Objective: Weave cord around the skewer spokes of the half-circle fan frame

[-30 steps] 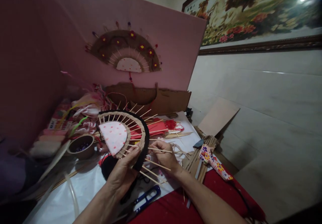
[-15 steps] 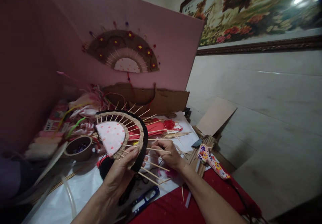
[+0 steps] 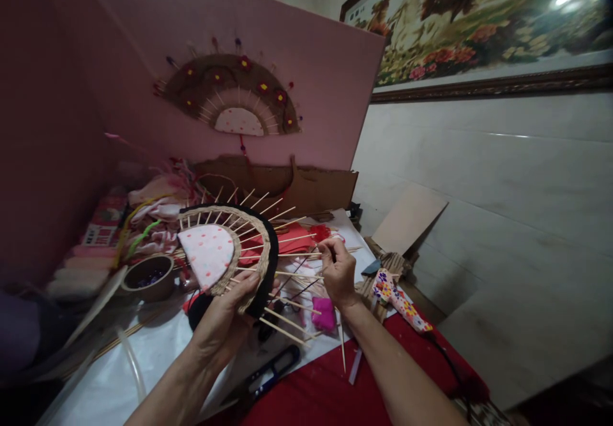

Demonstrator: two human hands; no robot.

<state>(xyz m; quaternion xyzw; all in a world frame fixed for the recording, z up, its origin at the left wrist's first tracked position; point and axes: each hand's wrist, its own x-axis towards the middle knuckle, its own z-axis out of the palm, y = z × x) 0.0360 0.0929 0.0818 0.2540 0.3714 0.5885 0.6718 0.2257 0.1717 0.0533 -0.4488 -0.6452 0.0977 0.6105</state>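
My left hand (image 3: pixel 223 324) grips the lower edge of a half-round fan frame (image 3: pixel 230 247). The frame has a pink dotted centre, a ring of woven tan cord, a black outer band and thin wooden skewers fanning out. My right hand (image 3: pixel 338 273) is raised to the right of the frame, with its fingers pinched on a thin black thread (image 3: pixel 297 283) that runs down-left to the frame's lower skewers. A ball of black yarn (image 3: pixel 198 311) lies just under the frame.
A finished brown fan (image 3: pixel 230 94) hangs on the pink board. On the white sheet lie a small bowl (image 3: pixel 151 277), blue snips (image 3: pixel 268 375), a pink scrap (image 3: pixel 325 314), loose skewers and red paper (image 3: pixel 292 241). A patterned glue gun (image 3: pixel 397 298) rests at the right.
My right hand has risen up and to the right from the lower skewers, drawing the black thread taut. A pink scrap shows beneath it. The left hand keeps holding the frame.
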